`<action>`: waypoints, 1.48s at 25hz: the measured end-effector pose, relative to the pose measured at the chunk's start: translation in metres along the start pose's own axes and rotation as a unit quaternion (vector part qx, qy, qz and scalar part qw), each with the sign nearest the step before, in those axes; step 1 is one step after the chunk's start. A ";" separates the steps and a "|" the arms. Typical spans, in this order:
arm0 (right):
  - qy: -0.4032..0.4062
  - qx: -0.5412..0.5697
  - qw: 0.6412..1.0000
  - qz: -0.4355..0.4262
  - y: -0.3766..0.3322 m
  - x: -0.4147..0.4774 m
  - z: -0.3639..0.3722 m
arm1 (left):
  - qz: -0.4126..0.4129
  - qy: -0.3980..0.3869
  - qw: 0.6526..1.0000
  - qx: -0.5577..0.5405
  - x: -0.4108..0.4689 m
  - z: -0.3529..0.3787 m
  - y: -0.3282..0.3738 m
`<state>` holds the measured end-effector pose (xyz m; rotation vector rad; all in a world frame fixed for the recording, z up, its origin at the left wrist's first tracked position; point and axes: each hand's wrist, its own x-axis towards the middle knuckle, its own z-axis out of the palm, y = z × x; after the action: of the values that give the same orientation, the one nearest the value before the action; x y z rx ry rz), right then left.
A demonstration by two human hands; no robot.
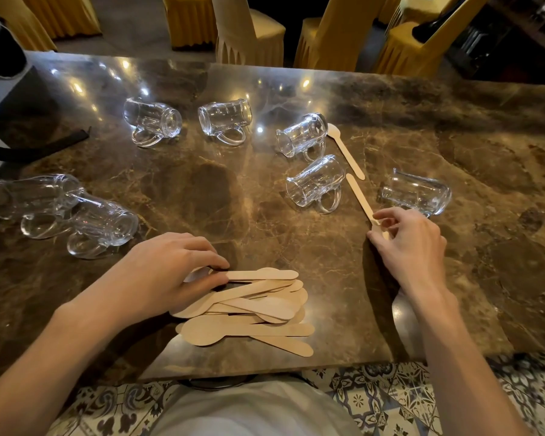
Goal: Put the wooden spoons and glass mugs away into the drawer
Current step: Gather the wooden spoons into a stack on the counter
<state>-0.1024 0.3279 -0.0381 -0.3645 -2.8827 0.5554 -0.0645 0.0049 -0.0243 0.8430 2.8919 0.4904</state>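
Note:
A pile of several flat wooden spoons (255, 309) lies near the front edge of the brown marble table (202, 190). My left hand (170, 275) pinches the end of the top spoon of that pile. My right hand (406, 240) pinches the bowl end of a single wooden spoon (359, 196) that points away from me. Another loose spoon (345, 151) lies further back. Several glass mugs lie on their sides: two at the left (60, 209), two at the back (224, 119), two in the middle right (315, 182) and one at the right (417, 191).
Yellow-covered chairs (334, 33) stand beyond the table's far edge. A black strap (44, 146) lies at the table's left. Patterned floor tiles (390, 401) show below the front edge. No drawer is in view.

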 end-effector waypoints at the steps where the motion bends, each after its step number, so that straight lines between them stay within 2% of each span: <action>1: -0.007 0.011 1.000 0.013 0.000 0.001 -0.004 | -0.011 0.000 1.000 -0.010 0.000 0.000 -0.002; 3: -0.010 0.024 0.999 0.026 -0.002 -0.001 -0.013 | -0.040 0.008 0.999 -0.033 0.000 0.002 -0.006; 6: 0.029 0.044 0.999 -0.003 -0.007 -0.010 -0.035 | -0.087 0.062 0.991 -0.078 0.000 0.008 -0.012; 8: 0.069 0.064 0.994 -0.048 -0.013 -0.016 -0.053 | -0.117 0.080 0.985 -0.101 0.001 0.012 -0.015; 10: 0.067 0.113 0.984 -0.119 -0.026 -0.020 -0.067 | -0.131 0.082 0.982 -0.109 0.002 0.016 -0.017; 13: -0.043 0.197 0.950 -0.238 -0.049 -0.025 -0.072 | -0.138 0.094 0.980 -0.105 0.003 0.017 -0.020; 16: -0.153 0.189 0.918 -0.313 -0.063 -0.031 -0.056 | -0.143 0.100 0.980 -0.094 -0.005 0.012 -0.024; 19: -0.232 0.191 0.890 -0.344 -0.072 -0.039 -0.033 | -0.153 0.132 0.976 -0.078 -0.040 0.012 -0.031; 23: -0.296 0.189 0.861 -0.368 -0.083 -0.048 -0.004 | -0.203 0.179 0.962 -0.038 -0.081 0.025 -0.038; 26: -0.336 0.160 0.848 -0.376 -0.089 -0.049 0.004 | -0.215 0.155 0.964 0.009 -0.077 0.035 -0.031; 29: -0.358 0.164 0.841 -0.372 -0.090 -0.044 -0.002 | -0.233 0.138 0.962 0.011 -0.070 0.039 -0.028; 31: -0.325 0.192 0.862 -0.338 -0.089 -0.030 -0.010 | -0.242 0.137 0.960 0.008 -0.073 0.040 -0.030; 34: -0.165 0.173 0.942 -0.237 -0.082 0.018 -0.024 | -0.241 0.145 0.960 0.006 -0.079 0.047 -0.039; 36: -0.044 0.089 0.981 -0.165 -0.073 0.063 -0.039 | -0.234 0.152 0.960 -0.011 -0.074 0.051 -0.044; 37: -0.022 0.042 0.990 -0.131 -0.070 0.083 -0.036 | -0.241 0.145 0.960 0.000 -0.079 0.055 -0.050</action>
<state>-0.1873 0.2994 0.0331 0.0389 -2.8726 0.6421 -0.0140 -0.0621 -0.0934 0.0427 3.1985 0.5960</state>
